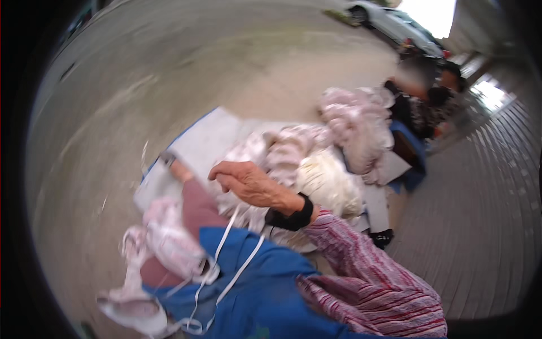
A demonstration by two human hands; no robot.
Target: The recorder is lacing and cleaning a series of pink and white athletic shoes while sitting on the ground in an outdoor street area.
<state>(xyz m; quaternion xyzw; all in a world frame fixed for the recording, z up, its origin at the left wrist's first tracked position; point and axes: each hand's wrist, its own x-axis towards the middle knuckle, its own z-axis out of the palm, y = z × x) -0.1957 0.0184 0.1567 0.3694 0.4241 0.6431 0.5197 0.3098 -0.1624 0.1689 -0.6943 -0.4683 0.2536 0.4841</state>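
My right hand point(245, 182) is raised in front of me, coming from a red-and-white striped sleeve with a black band at the wrist. Its fingers are curled in toward the palm; whether anything lies between them is hidden. Just below it, white cords point(230, 226) run down over the blue cloth point(248, 282) on my lap. Pale pink and white fabric point(172, 240) is bunched over my mauve-trousered leg at the left, with the cords trailing beside it. My left hand does not show.
Heaps of pale pink fabric point(358, 121) and a cream bundle point(327, 181) lie on a pale sheet point(209, 135) beyond my hand. Other people point(418, 85) sit at the upper right, near a blue cloth. A white car point(395, 25) stands farther back. Ribbed paving point(468, 214) spans the right.
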